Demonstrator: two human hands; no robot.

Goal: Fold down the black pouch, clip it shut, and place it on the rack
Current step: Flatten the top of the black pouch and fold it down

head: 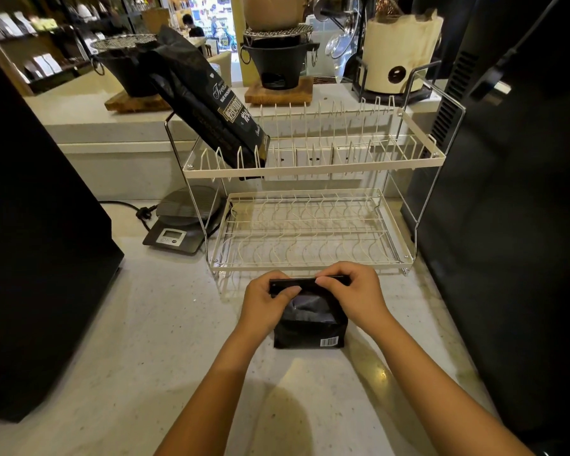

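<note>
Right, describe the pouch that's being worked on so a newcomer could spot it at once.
Start at the white two-tier wire rack on the pale counter. Just in front of its lower tier, the small black pouch stands between the left hand and right hand, both pinching its folded top. Unlike the tall black bag leaning in the upper tier, it is short and shows a white barcode label.

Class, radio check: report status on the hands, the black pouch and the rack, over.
Left hand and right hand both pinching the folded top of the black pouch. Pouch upright on counter, before the rack. Lower tier bare; another bag on upper tier.
</note>
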